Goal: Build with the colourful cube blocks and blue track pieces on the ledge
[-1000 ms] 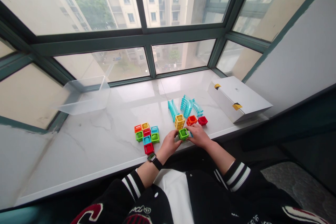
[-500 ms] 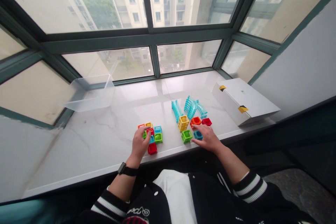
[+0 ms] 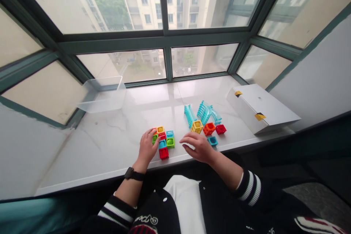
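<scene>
A joined group of colourful cube blocks (image 3: 170,142) lies on the white marble sill in front of me. My left hand (image 3: 148,147) is at the group's left side, thumb and fingers apart, with a green block (image 3: 155,139) showing between them. My right hand (image 3: 199,147) hovers to the right of the group, fingers apart and pointing left, nothing visible between the tips. Behind it stand a yellow block (image 3: 196,127) and an orange block (image 3: 209,128). A red block (image 3: 221,129) and a blue block (image 3: 212,141) lie to its right. Whatever is under the right palm is hidden.
Clear turquoise track pieces (image 3: 204,112) lie behind the loose blocks. A translucent plastic bin (image 3: 106,97) stands at the back left. To the right is a white box (image 3: 263,108) with yellow-black tape. Window frames (image 3: 153,44) border the sill behind.
My right hand has moved left from the blue block, covering the place where a loose green block stood. My left hand's fingers have drawn back slightly from the group's top. The view has shifted a little.
</scene>
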### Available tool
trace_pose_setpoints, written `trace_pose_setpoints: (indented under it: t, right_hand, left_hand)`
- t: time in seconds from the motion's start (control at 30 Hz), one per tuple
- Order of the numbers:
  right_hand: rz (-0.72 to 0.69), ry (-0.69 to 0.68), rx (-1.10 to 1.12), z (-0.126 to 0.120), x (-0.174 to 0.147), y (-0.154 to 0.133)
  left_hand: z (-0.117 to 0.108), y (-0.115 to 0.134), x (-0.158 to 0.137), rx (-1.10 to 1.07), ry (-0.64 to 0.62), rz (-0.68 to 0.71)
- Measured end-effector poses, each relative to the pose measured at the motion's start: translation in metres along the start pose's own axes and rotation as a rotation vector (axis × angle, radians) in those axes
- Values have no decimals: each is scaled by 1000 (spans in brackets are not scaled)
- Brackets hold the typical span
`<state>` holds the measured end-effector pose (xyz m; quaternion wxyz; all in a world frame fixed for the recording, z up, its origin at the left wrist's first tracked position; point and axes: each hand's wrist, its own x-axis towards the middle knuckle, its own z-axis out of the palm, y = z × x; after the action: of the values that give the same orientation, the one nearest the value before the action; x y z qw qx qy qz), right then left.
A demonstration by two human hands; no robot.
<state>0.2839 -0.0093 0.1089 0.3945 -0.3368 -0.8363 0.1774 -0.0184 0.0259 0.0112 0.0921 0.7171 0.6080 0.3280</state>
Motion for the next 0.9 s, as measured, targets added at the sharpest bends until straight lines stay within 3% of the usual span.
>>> trace_pose_setpoints:
  t: [0.17, 0.27, 0.4, 0.9]
  right_hand:
    - [169, -552, -77, 61, 14, 3]
    - [215, -724, -99, 85, 11, 8]
    - [253, -720, -85, 99, 6, 14]
    - [295, -680, -123, 101, 4, 18]
  left_hand:
    - [23, 21, 18, 219, -114, -28]
    - [36, 26, 21, 274, -171, -13]
    - [44, 26, 18, 272, -163, -1]
    - [42, 29, 18, 282, -183, -13]
